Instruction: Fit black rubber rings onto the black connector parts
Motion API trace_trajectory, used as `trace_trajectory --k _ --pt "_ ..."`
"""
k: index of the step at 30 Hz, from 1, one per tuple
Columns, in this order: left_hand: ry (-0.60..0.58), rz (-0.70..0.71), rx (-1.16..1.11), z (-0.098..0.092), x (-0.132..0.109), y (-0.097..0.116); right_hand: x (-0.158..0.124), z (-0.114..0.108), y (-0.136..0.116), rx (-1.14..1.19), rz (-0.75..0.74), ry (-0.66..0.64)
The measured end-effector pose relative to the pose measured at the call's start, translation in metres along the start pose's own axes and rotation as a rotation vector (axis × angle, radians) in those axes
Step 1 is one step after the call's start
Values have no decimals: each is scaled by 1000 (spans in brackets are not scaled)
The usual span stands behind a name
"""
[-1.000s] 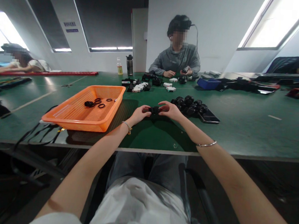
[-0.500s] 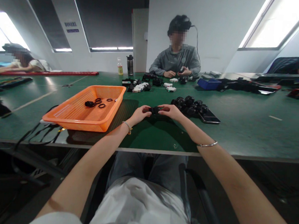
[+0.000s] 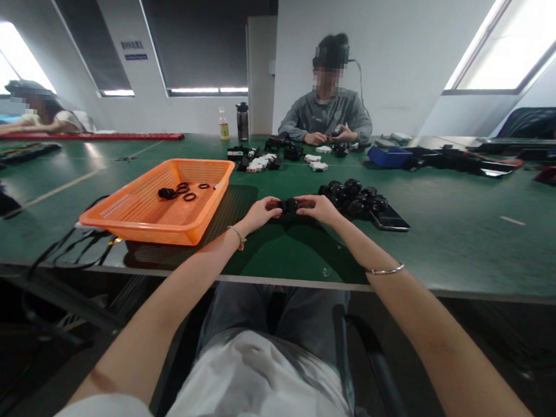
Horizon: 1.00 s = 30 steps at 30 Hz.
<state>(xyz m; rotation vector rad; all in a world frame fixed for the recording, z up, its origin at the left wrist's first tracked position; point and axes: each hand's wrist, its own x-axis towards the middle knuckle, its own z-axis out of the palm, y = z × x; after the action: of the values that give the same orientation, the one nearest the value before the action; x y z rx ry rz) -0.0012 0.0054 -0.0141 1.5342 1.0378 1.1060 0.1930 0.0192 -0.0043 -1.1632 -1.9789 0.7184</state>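
Note:
Between my two hands is a small black round part (image 3: 289, 205), just above the green table (image 3: 273, 260). My left hand (image 3: 259, 213) pinches its left side with thumb and fingertips. From the right, my right hand (image 3: 321, 209) grips the other side the same way. The fingertips partly cover the part, so its exact kind is unclear. Just beyond my right hand lies a heap of similar black round parts (image 3: 352, 192), beside a dark phone (image 3: 391, 218). To my left, an orange basket (image 3: 193, 232) holds several black rings (image 3: 189, 197) and a black piece (image 3: 166, 193).
Across the table a person (image 3: 325, 112) handles small parts. Black and white pieces (image 3: 260, 161) lie midway, with a drink bottle (image 3: 223, 126) and a dark flask (image 3: 241, 122) behind. A blue bin (image 3: 388, 156) stands at the back right. Black straps (image 3: 83, 243) hang over the left edge.
The black part has turned slightly between my fingers, showing a rounder side. My hands have barely moved. The person across has shifted their head a little.

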Motion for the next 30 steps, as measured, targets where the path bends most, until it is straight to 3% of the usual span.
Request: trace_trajectory --k 13,30 --pt "-23 -1 -24 -2 3 -5 -2 2 1 119 2 17" --pt "-15 -34 -37 1 1 -1 -5 2 -3 29 25 6"
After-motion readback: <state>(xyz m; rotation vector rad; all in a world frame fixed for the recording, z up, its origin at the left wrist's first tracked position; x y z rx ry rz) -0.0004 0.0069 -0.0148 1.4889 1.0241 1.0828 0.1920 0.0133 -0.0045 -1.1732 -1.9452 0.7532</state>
